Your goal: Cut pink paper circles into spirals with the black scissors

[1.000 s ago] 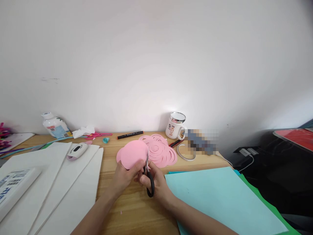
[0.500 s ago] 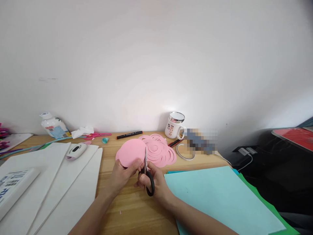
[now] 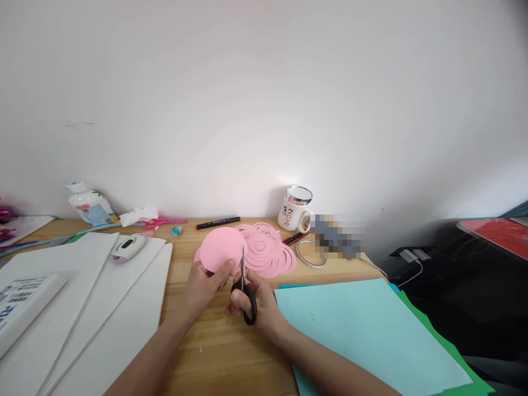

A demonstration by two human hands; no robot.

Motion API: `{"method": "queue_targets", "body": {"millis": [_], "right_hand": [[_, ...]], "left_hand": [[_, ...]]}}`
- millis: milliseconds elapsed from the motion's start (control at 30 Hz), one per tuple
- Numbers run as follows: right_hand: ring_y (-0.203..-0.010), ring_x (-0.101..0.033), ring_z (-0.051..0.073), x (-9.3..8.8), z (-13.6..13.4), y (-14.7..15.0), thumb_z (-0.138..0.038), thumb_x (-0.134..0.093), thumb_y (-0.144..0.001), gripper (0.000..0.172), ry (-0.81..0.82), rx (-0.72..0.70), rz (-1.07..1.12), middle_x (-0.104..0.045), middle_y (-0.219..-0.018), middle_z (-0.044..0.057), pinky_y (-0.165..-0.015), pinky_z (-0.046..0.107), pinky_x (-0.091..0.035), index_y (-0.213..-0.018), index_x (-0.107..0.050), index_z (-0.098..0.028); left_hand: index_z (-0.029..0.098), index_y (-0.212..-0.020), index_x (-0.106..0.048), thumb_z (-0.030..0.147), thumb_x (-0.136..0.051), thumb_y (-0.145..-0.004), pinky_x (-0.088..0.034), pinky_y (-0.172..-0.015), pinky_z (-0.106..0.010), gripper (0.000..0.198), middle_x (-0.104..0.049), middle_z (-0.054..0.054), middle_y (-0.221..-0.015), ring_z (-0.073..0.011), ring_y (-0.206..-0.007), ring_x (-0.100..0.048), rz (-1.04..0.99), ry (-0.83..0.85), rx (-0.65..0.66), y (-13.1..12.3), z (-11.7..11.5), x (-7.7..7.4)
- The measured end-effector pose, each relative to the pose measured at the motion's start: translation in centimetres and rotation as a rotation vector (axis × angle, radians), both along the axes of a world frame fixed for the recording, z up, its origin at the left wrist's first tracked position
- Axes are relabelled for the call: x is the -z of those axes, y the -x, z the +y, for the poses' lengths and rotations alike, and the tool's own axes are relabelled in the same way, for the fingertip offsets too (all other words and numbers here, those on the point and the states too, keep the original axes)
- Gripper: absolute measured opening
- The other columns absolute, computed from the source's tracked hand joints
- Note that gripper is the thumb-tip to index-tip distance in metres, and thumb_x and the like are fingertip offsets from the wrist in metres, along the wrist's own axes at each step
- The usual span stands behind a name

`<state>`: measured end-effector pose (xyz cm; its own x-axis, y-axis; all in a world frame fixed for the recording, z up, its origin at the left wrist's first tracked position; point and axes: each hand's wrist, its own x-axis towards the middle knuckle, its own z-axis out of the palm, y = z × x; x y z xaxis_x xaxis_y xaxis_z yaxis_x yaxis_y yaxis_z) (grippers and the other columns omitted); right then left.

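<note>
My left hand pinches the lower edge of a round pink paper disc, thumb on top. My right hand has its fingers through the black handles of a pair of scissors. The blades point away from me and lie along the right edge of the disc; whether paper is between them I cannot tell. Behind the disc a pile of pink paper pieces with curved, spiral-like cuts rests on the table. A tiny pink scrap lies in front of my hands.
White boards cover the left, with a white device on them. A black marker, a teal cap and pink scissors lie near the wall. A mug stands behind the pile. Light-blue sheets lie at right.
The scissors have shifted slightly left and down relative to the disc, their blades still near its right edge. Both hands keep their hold. The whole view has moved a little.
</note>
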<state>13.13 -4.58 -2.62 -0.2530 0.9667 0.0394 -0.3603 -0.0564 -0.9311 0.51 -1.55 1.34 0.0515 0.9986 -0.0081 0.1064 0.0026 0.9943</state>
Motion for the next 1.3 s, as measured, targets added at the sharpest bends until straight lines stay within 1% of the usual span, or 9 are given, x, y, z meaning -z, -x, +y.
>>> {"method": "queue_targets", "body": {"millis": [100,167,267,333,467,633,867,1067,1300], "right_hand": [[-0.047,-0.044,0.012,-0.4,0.1,-0.3,-0.046,-0.076,-0.065,0.041,-0.009,0.009,-0.038,-0.047,-0.054,-0.008,-0.047,0.023,-0.037,-0.083,-0.047,-0.024],[-0.052,-0.044,0.012,-0.6,0.4,-0.5,-0.047,-0.078,-0.062,0.044,-0.044,0.006,-0.057,-0.048,-0.062,-0.006,-0.051,0.024,-0.036,-0.084,-0.048,-0.024],[-0.059,-0.042,0.012,-0.7,0.7,-0.8,-0.05,-0.078,-0.061,0.047,-0.073,-0.007,-0.031,-0.047,-0.068,-0.004,-0.055,0.025,-0.036,-0.083,-0.046,-0.023],[-0.062,-0.042,0.013,-0.8,0.8,-0.8,-0.054,-0.077,-0.061,0.048,-0.085,-0.012,-0.018,-0.046,-0.069,-0.004,-0.058,0.025,-0.036,-0.081,-0.045,-0.023],[-0.058,-0.039,0.012,-0.7,0.6,-0.6,-0.056,-0.074,-0.064,0.047,-0.083,-0.01,-0.014,-0.045,-0.066,-0.005,-0.056,0.025,-0.036,-0.082,-0.046,-0.023],[-0.052,-0.039,0.011,-0.3,0.4,-0.7,-0.051,-0.073,-0.067,0.041,-0.07,-0.017,-0.003,-0.044,-0.06,-0.007,-0.051,0.024,-0.036,-0.084,-0.048,-0.023],[-0.045,-0.043,0.009,-0.1,0.5,-0.6,-0.037,-0.075,-0.067,0.033,-0.032,-0.01,0.043,-0.046,-0.054,-0.01,-0.049,0.023,-0.042,-0.082,-0.05,-0.022],[-0.039,-0.042,0.008,0.3,0.6,-0.4,-0.034,-0.074,-0.068,0.03,-0.018,-0.015,0.08,-0.047,-0.048,-0.011,-0.045,0.022,-0.041,-0.083,-0.05,-0.022],[-0.038,-0.042,0.008,0.9,0.8,-0.3,-0.037,-0.073,-0.069,0.03,-0.023,0.003,0.072,-0.046,-0.047,-0.012,-0.046,0.023,-0.043,-0.081,-0.049,-0.022]], "left_hand": [[0.015,-0.063,-0.06,0.046,-0.071,-0.063,-0.044,-0.049,-0.025,0.032,-0.056,0.0,-0.055,-0.0148,-0.053,-0.052,-0.008,-0.027,-0.013,-0.1,-0.1,-0.3],[0.013,-0.075,-0.066,0.044,-0.072,-0.063,-0.05,-0.057,-0.028,0.034,-0.066,-0.006,-0.068,-0.0198,-0.065,-0.06,-0.017,-0.028,0.007,0.0,-0.1,-0.3],[0.011,-0.089,-0.066,0.044,-0.075,-0.061,-0.054,-0.063,-0.031,0.044,-0.071,-0.011,-0.083,-0.0248,-0.076,-0.065,-0.035,-0.031,-0.002,0.1,0.0,-0.1],[0.01,-0.091,-0.066,0.044,-0.075,-0.061,-0.055,-0.064,-0.032,0.046,-0.071,-0.012,-0.084,-0.0255,-0.077,-0.066,-0.038,-0.039,-0.001,0.1,0.0,0.0],[0.011,-0.083,-0.066,0.042,-0.074,-0.063,-0.055,-0.061,-0.03,0.038,-0.07,-0.009,-0.075,-0.0227,-0.071,-0.064,-0.043,-0.056,0.028,0.1,0.1,0.1],[0.013,-0.079,-0.064,0.04,-0.072,-0.066,-0.052,-0.056,-0.027,0.031,-0.066,-0.005,-0.071,-0.018,-0.064,-0.06,-0.084,-0.068,0.069,0.2,0.3,0.5],[0.014,-0.069,-0.059,0.039,-0.07,-0.069,-0.034,-0.042,-0.019,0.028,-0.047,0.004,-0.053,-0.0086,-0.047,-0.039,-0.09,-0.045,0.073,0.7,0.7,1.7],[0.016,-0.053,-0.046,0.041,-0.067,-0.071,-0.02,-0.041,-0.02,0.037,-0.031,0.008,-0.046,-0.0059,-0.045,-0.025,-0.072,-0.053,0.087,0.7,0.7,1.5],[0.018,-0.047,-0.041,0.05,-0.06,-0.075,-0.022,-0.04,-0.021,0.046,-0.033,0.007,-0.042,-0.0061,-0.042,-0.026,-0.055,-0.084,0.039,0.5,0.8,1.1]]}}
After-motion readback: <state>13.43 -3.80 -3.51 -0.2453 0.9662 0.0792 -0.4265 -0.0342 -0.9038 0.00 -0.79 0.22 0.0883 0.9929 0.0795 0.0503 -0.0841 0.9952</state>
